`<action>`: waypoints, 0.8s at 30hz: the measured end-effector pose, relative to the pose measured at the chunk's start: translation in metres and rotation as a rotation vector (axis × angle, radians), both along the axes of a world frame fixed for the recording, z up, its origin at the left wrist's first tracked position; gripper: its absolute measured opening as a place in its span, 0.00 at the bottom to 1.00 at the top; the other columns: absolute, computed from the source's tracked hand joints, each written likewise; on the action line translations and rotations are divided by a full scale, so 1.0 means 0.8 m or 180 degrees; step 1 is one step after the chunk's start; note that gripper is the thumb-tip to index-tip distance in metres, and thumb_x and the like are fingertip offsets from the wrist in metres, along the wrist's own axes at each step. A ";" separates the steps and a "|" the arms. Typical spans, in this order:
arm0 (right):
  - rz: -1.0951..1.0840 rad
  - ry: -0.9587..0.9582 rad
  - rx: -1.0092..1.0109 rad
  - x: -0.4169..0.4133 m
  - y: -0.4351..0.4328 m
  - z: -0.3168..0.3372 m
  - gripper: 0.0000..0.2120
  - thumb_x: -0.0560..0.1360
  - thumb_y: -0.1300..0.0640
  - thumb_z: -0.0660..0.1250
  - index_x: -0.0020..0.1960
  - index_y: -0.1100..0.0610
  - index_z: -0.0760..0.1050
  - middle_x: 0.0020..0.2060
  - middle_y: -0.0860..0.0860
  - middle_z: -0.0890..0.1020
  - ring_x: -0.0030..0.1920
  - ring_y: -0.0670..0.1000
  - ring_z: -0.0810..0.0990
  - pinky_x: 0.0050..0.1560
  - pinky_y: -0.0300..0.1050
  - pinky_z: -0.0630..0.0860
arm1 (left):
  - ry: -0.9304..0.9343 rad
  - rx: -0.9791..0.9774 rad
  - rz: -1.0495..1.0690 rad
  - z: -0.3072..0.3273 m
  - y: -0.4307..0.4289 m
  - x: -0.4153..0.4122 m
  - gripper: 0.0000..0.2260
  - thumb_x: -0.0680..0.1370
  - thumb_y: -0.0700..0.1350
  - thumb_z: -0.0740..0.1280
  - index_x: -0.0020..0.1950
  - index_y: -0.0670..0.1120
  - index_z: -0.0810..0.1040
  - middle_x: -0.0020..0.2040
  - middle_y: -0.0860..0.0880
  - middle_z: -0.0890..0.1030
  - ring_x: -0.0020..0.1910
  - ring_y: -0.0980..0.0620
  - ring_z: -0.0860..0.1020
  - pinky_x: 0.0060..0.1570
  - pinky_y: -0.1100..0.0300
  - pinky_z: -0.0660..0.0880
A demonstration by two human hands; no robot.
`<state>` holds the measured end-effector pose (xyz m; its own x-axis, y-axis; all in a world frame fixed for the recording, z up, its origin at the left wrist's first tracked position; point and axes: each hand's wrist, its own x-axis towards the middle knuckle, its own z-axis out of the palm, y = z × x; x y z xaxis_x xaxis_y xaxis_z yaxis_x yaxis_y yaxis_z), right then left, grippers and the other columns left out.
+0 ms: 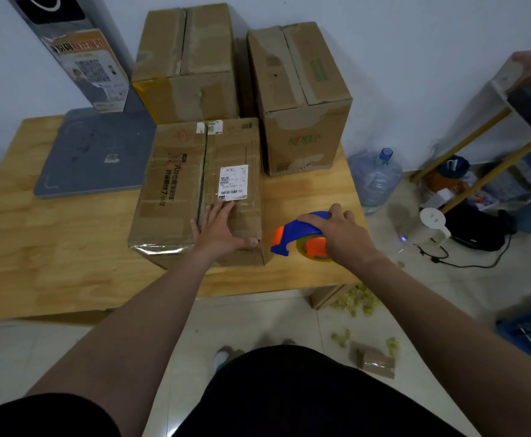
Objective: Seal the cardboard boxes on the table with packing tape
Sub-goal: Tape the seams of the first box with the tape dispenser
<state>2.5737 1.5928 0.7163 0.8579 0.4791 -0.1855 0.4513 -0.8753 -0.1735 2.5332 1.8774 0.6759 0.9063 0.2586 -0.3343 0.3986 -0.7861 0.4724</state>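
- Left hand point(218, 230) lay flat, fingers spread, on the nearest cardboard box point(176, 197) on the wooden table point(53, 247).
- Right hand point(341, 233) gripped the blue-orange tape dispenser point(302, 236), just beside that box.

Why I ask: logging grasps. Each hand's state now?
Left hand: open, flat on the brown cardboard box.
Right hand: holding the blue-and-orange plastic tape dispenser.

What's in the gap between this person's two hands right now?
The head view shows the near right corner of the labelled box, which the left hand rests on, then the blue nose of the tape dispenser gripped by the right hand.
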 end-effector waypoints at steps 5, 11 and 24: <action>-0.0019 0.0018 -0.0275 0.012 0.022 0.001 0.32 0.79 0.61 0.62 0.75 0.34 0.57 0.57 0.56 0.66 0.56 0.62 0.70 0.42 0.53 0.79 | 0.0002 -0.0034 0.0008 -0.001 0.001 0.001 0.56 0.63 0.69 0.78 0.83 0.58 0.52 0.84 0.59 0.46 0.82 0.52 0.40 0.77 0.36 0.35; -0.0316 0.0203 -0.0681 0.023 0.009 -0.020 0.26 0.81 0.56 0.63 0.74 0.38 0.61 0.61 0.59 0.66 0.58 0.66 0.71 0.46 0.54 0.75 | 0.0013 -0.0105 0.0017 -0.001 0.005 0.001 0.56 0.62 0.70 0.78 0.83 0.59 0.52 0.84 0.58 0.47 0.82 0.52 0.41 0.77 0.37 0.35; -0.2910 0.2817 0.1430 0.062 -0.014 -0.104 0.35 0.78 0.74 0.62 0.76 0.44 0.67 0.73 0.57 0.65 0.55 0.69 0.73 0.32 0.65 0.82 | 0.0075 -0.0074 0.0100 0.001 0.004 0.005 0.55 0.62 0.68 0.79 0.83 0.58 0.54 0.83 0.58 0.47 0.82 0.53 0.42 0.77 0.38 0.35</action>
<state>2.6231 1.5819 0.6328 0.5749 -0.0304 -0.8176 -0.6701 -0.5910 -0.4492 2.5373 1.8802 0.6767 0.8896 0.2787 -0.3618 0.4342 -0.7619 0.4807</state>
